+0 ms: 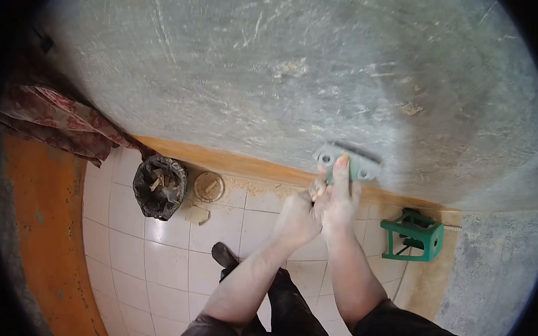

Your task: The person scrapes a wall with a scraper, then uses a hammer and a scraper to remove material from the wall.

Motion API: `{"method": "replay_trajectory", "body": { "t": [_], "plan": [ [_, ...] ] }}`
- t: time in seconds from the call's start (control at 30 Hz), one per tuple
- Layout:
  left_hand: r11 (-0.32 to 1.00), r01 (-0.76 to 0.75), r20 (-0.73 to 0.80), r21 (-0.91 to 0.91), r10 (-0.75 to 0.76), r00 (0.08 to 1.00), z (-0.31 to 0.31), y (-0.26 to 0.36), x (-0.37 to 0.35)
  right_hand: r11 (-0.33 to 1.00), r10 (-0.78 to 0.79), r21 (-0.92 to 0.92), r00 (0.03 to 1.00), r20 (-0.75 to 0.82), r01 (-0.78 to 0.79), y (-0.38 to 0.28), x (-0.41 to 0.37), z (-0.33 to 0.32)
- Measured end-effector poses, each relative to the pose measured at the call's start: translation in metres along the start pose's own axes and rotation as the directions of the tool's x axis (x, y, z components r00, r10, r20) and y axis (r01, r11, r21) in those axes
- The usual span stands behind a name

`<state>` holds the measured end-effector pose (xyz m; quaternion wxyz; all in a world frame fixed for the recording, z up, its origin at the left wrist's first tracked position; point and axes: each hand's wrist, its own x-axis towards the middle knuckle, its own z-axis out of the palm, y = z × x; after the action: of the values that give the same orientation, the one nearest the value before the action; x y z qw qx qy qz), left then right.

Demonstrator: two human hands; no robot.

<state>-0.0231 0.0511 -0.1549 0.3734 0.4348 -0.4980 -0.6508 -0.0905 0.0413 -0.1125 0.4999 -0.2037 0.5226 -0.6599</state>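
Squeezing together, the left hand point(299, 219) and right hand point(339, 210) hold a green tool point(358, 166) by the gray wall point(217, 80), three o'clock from the middle. They're dusty, so it could slip.

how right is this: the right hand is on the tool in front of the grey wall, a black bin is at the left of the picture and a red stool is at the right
One thing is wrong: the stool is green, not red, as the head view shows. The right hand is on the tool in front of the grey wall, and the black bin is at the left.
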Motion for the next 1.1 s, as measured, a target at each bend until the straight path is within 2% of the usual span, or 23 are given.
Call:
{"method": "replay_trajectory", "body": {
  "t": [0.1, 0.2, 0.3, 0.37, 0.5, 0.53, 0.63, 0.7, 0.8, 0.9, 1.0, 1.1],
  "plan": [
    [1.000, -0.004, 0.072, 0.019, 0.003, 0.997, -0.012, 0.016, 0.000, 0.999, -0.054, -0.002, 0.997, 0.063, 0.055, -0.005, 0.001, 0.010],
    [0.998, 0.031, -0.033, -0.059, -0.033, 0.999, -0.012, 0.015, -0.018, 0.996, 0.002, -0.087, 0.993, 0.121, 0.009, -0.007, -0.008, 0.014],
    [0.932, 0.133, 0.037, -0.336, -0.129, 0.991, -0.015, 0.013, -0.026, 0.985, 0.106, -0.158, 0.971, 0.215, -0.073, -0.006, -0.008, 0.017],
    [0.924, 0.221, 0.103, -0.312, -0.198, 0.975, -0.022, 0.017, -0.022, 0.976, 0.137, -0.201, 0.950, 0.282, -0.082, -0.005, 0.002, 0.016],
    [0.913, 0.285, 0.159, -0.293, -0.247, 0.956, -0.023, 0.021, -0.010, 0.974, 0.142, -0.203, 0.970, 0.197, -0.102, -0.006, 0.012, 0.021],
    [0.913, 0.277, 0.157, -0.299, -0.239, 0.958, -0.023, 0.020, -0.009, 0.977, 0.091, -0.206, 0.975, 0.204, -0.048, -0.008, 0.011, 0.026],
    [0.912, 0.269, 0.144, -0.311, -0.234, 0.961, -0.023, 0.017, -0.010, 0.987, 0.076, -0.153, 0.981, 0.176, -0.049, -0.006, 0.011, 0.028],
    [0.913, 0.262, 0.128, -0.312, -0.233, 0.964, -0.023, 0.020, -0.009, 0.982, 0.057, -0.190, 0.978, 0.199, -0.019, -0.006, 0.012, 0.029],
    [0.916, 0.086, 0.059, -0.391, -0.068, 0.996, -0.012, 0.013, -0.007, 0.965, 0.000, -0.254, 0.969, 0.246, 0.064, -0.009, 0.014, 0.028],
    [0.856, 0.130, 0.097, -0.500, -0.094, 0.991, -0.005, 0.017, -0.007, 0.938, -0.026, -0.324, 0.957, 0.289, 0.123, -0.012, 0.013, 0.022],
    [0.856, 0.127, 0.127, -0.501, -0.073, 0.989, 0.003, 0.009, -0.005, 0.906, -0.020, -0.395, 0.946, 0.323, 0.154, -0.019, 0.017, 0.021],
    [0.859, 0.036, 0.050, -0.510, -0.012, 0.999, 0.003, 0.007, -0.002, 0.869, -0.014, -0.448, 0.916, 0.402, 0.210, -0.020, 0.021, 0.025]
  ]
}}
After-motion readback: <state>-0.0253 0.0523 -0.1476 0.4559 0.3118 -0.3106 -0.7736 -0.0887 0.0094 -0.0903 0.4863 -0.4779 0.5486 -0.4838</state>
